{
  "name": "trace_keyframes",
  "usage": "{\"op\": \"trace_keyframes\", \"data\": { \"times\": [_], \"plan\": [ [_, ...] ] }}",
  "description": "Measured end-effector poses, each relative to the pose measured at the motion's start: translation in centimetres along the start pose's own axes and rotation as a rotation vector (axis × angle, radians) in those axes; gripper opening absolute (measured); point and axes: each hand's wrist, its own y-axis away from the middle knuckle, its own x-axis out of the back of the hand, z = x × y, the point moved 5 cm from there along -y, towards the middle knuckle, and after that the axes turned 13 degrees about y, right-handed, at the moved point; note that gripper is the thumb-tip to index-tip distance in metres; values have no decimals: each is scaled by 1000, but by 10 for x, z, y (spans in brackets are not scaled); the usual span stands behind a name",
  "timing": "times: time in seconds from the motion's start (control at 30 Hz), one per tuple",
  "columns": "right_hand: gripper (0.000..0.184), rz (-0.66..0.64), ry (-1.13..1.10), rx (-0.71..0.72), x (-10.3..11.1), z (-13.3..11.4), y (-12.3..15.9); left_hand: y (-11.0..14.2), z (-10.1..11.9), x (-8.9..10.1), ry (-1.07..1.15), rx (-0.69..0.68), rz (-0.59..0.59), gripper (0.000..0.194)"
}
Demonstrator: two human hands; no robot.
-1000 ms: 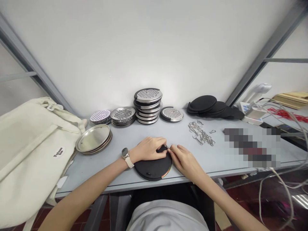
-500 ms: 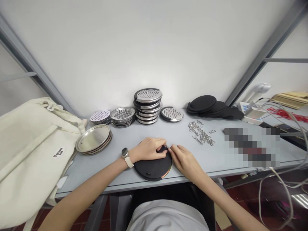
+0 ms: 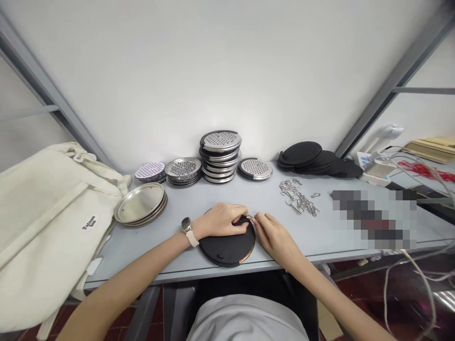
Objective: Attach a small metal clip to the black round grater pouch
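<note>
In front of me, near the table's front edge, lies a round black disc [image 3: 227,246] with a coloured strip on its right rim. My left hand [image 3: 224,219] rests over its far part, thumb and fingers closed on a black piece at its upper right edge. Just beside that, my right hand [image 3: 273,233] pinches a small metal clip [image 3: 250,217] that touches the black piece; most of the clip is hidden by my fingertips. A loose pile of metal clips [image 3: 297,199] lies farther to the right.
Along the wall stand a tall stack of perforated metal discs [image 3: 220,156], lower disc stacks [image 3: 183,169] and black discs [image 3: 302,154]. Plain metal discs [image 3: 140,203] and a cream bag [image 3: 46,227] are at left. A pixelated patch and cables [image 3: 423,279] are at right.
The view has shifted very slightly. Both hands stay at the disc's upper right edge, with hardly any visible movement of the fingers.
</note>
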Motion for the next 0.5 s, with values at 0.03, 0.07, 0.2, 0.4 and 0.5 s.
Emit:
{"op": "trace_keyframes", "data": {
  "times": [0.03, 0.07, 0.2, 0.4, 0.5],
  "plan": [
    [21, 10, -6, -5, 1, 0, 0, 0, 1, 0, -13, -9, -4, 15],
    [21, 18, -8, -8, 2, 0, 0, 0, 2, 0, -29, -15, -4, 14],
    [21, 17, 12, -2, 1, 0, -1, -1, 4, 2, -78, 9, 17, 9],
    [21, -63, 35, 36, -6, -1, -4, 0, 2, 3, -79, 42, 56, 12],
    [22, -80, 57, 41, -6, -2, -4, 1, 1, 4, -86, 48, 81, 13]
  ]
}}
